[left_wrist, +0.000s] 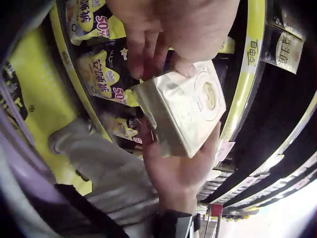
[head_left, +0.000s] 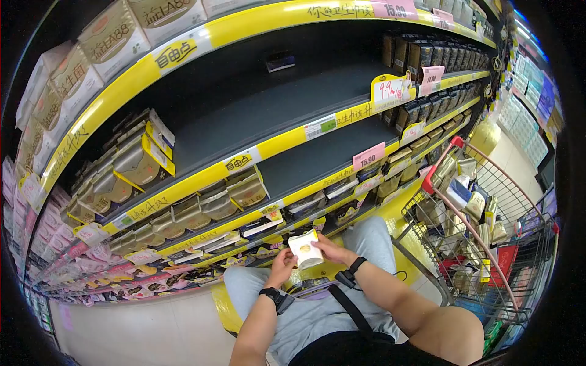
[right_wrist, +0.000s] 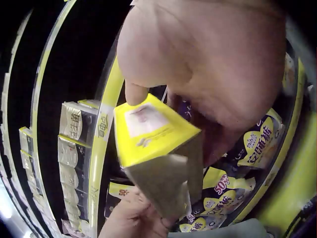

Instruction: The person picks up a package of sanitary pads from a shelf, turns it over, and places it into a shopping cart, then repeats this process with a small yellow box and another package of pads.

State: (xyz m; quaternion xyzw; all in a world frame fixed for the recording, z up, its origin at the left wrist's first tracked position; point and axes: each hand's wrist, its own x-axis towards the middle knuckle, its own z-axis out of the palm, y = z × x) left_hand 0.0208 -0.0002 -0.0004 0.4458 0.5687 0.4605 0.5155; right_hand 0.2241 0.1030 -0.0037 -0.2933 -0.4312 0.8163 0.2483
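Observation:
A small cream pack of sanitary pads [head_left: 306, 251] is held up between both hands, over the lap of the seated person. My left hand [head_left: 282, 267] grips its left side, thumb on the edge of the front in the left wrist view. On the opposite side my right hand [head_left: 331, 250] holds the pack, its palm close beneath it in the left wrist view [left_wrist: 176, 171]. The front carries a round gold emblem. From the right wrist view, a yellow panel [right_wrist: 153, 131] and a dull gold side show, with the right thumb at the yellow panel's edge.
Dark shelves [head_left: 232, 122] with yellow price rails rise in front, holding gold packs [head_left: 137, 161] at left and dark boxes [head_left: 421, 58] at right. A wire shopping cart [head_left: 506, 256] filled with packs stands on the right. Purple-and-yellow packs [left_wrist: 106, 74] line the low shelf.

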